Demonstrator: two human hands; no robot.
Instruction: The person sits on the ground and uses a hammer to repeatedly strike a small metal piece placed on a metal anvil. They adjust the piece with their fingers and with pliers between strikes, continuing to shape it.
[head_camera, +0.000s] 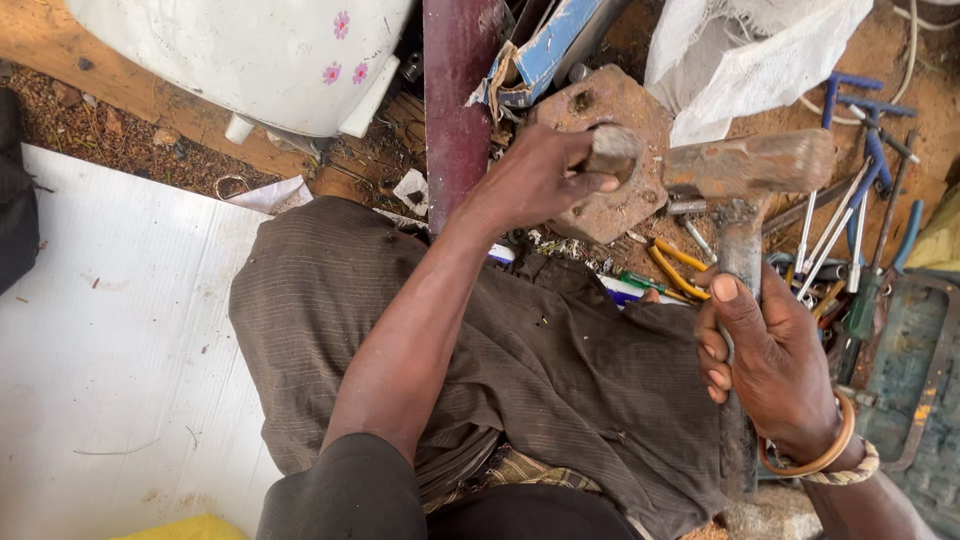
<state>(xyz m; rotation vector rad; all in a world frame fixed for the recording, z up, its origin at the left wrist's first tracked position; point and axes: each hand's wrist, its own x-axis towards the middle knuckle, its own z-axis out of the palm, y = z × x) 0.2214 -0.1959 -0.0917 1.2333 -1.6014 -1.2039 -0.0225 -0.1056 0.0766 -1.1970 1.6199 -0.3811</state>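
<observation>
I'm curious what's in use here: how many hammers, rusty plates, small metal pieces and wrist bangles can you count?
Hammer: 1
Rusty plate: 1
Small metal piece: 1
Wrist bangles: 2
Total: 5

Head view, close, straight down

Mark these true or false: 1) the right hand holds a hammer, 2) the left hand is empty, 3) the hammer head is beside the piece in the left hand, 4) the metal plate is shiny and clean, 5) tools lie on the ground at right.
1) True: the right hand grips the hammer by its handle.
2) False: the left hand pinches a small metal piece.
3) True: the two sit close together above the rusty metal plate.
4) False: it is rusty brown.
5) True: loose hand tools lie there.
</observation>
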